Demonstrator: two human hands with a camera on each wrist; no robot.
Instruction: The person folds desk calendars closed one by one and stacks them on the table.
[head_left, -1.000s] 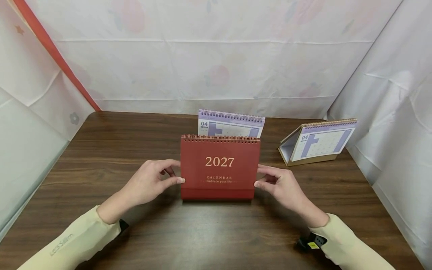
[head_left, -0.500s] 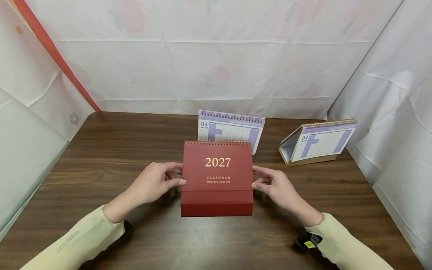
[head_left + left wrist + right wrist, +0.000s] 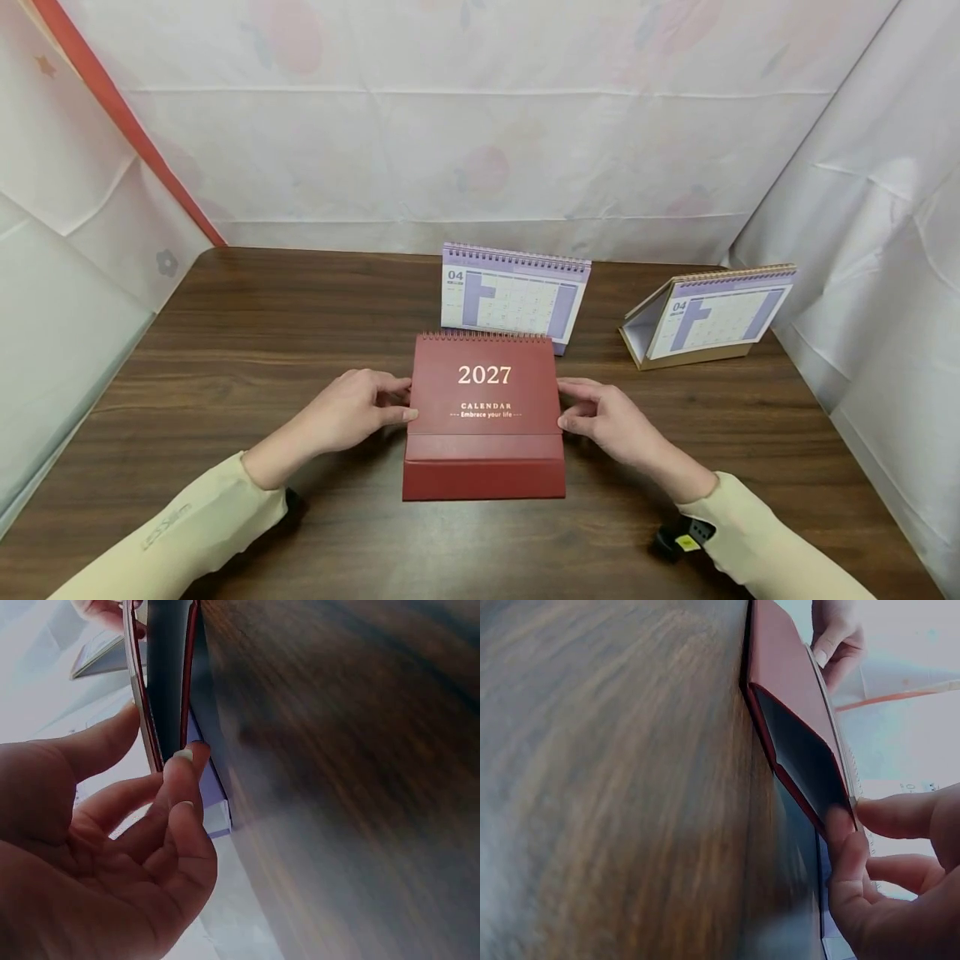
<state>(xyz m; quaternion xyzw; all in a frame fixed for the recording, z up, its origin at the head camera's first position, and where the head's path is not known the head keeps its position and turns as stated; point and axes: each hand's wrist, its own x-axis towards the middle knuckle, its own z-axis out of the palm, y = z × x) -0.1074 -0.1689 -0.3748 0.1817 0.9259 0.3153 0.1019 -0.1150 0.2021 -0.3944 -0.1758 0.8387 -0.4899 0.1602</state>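
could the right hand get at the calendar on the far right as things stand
Likely yes, after letting go: the right hand pinches the edge of the red calendar, but nothing visible stands between that hand and the far-right calendar.

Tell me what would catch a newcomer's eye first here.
At centre, the red spiral-bound 2027 desk calendar, gripped at its sides by the left hand and right hand, draws the eye first. A purple-and-white paper calendar stands behind it, and a similar gold-based one to the right.
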